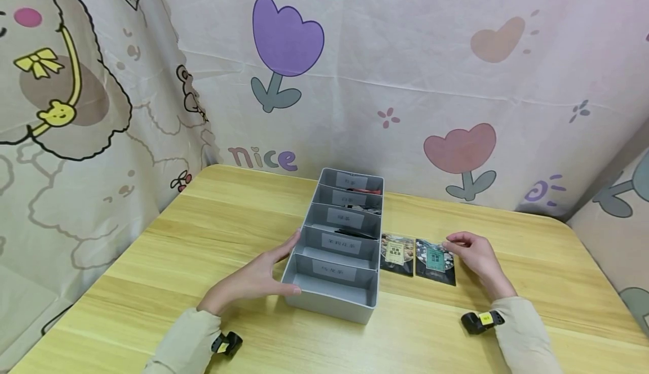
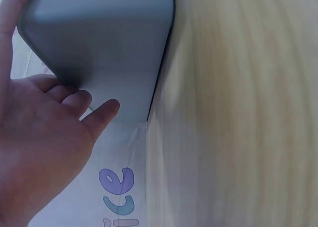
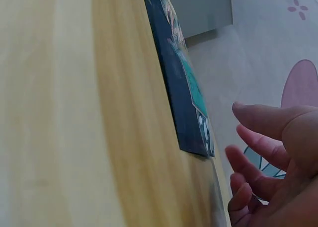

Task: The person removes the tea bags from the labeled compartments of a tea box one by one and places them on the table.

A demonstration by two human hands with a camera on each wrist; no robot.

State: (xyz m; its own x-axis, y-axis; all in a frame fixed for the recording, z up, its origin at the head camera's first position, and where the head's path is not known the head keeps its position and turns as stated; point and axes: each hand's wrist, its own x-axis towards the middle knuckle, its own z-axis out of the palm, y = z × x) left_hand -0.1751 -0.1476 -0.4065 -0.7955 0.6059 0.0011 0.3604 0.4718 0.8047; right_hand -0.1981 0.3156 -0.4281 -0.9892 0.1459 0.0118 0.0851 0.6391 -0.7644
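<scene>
One wooden bench (image 1: 218,210) spreads beneath both hands. Standing between them is one gray box (image 1: 329,308) of five compartments, each with one label. The left hand (image 1: 256,277) lies spread against its side, ungripping; the right hand (image 1: 476,258), loosely bent, is free of any load. Left of it lie two flat packets, one green-labelled (image 1: 435,261), nearest, one yellow-labelled (image 1: 398,254), beside the box.

Beige sleeves (image 1: 183,340), black wrist cameras (image 1: 472,324), yellow labels (image 1: 485,318)
</scene>
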